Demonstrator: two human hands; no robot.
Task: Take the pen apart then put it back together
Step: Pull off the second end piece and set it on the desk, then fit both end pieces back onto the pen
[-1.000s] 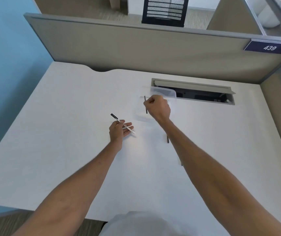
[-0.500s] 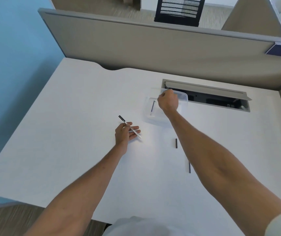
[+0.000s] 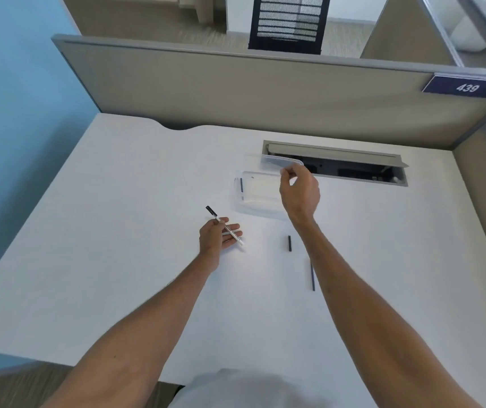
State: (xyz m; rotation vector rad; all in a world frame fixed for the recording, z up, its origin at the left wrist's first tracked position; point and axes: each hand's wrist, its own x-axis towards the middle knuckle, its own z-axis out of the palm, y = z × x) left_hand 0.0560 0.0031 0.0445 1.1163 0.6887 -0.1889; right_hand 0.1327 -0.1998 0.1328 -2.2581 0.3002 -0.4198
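Note:
My left hand (image 3: 216, 237) rests on the desk and holds a white pen barrel with a black end (image 3: 223, 225), its black tip pointing up and left. My right hand (image 3: 299, 191) is raised over the right side of a clear plastic box (image 3: 260, 198), fingertips pinched on the near edge of the box's clear lid (image 3: 277, 161). A dark pen (image 3: 241, 187) lies inside the box along its left wall. On the desk, a short black pen piece (image 3: 289, 243) lies apart from a thin dark refill (image 3: 312, 276), which is partly hidden by my right forearm.
The white desk (image 3: 103, 245) ends at a grey partition (image 3: 235, 92) behind. An open cable slot (image 3: 344, 166) sits just behind the box and lid. A blue wall (image 3: 15, 113) runs along the left.
My right hand dropped a dark pen into the clear box, then moved back and right to the lid. The left hand with the pen barrel stayed put.

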